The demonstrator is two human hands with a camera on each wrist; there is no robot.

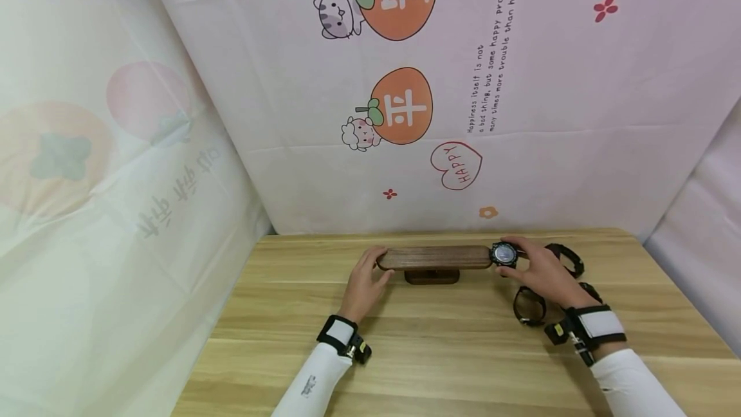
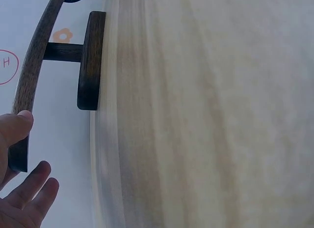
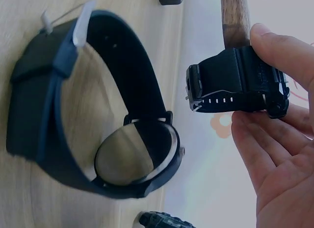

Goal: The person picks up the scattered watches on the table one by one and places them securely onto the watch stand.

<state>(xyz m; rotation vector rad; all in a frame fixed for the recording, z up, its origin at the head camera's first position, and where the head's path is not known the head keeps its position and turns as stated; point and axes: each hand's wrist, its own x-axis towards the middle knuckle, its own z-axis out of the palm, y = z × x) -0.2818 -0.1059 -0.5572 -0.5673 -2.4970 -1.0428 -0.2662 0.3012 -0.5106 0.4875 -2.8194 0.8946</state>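
Observation:
A dark wooden T-shaped watch stand (image 1: 434, 257) stands on the table, its long crossbar running left to right above a small base (image 2: 91, 61). My left hand (image 1: 362, 288) holds the bar's left end, thumb on one face and the other fingers spread behind or below. At the right end, my right hand (image 1: 546, 275) holds a black wristwatch (image 1: 504, 254) between thumb and fingers. Its strap (image 3: 223, 83) is a buckled loop against the bar tip; how far the bar passes into it is hidden.
Near my right hand lie several other black watches: one upright on its strap (image 1: 529, 306), one farther back (image 1: 570, 261), and one partly behind my wrist (image 1: 590, 291). The wood-grain table (image 1: 440, 352) ends at a printed cloth backdrop (image 1: 324, 179); cloth also hangs at both sides.

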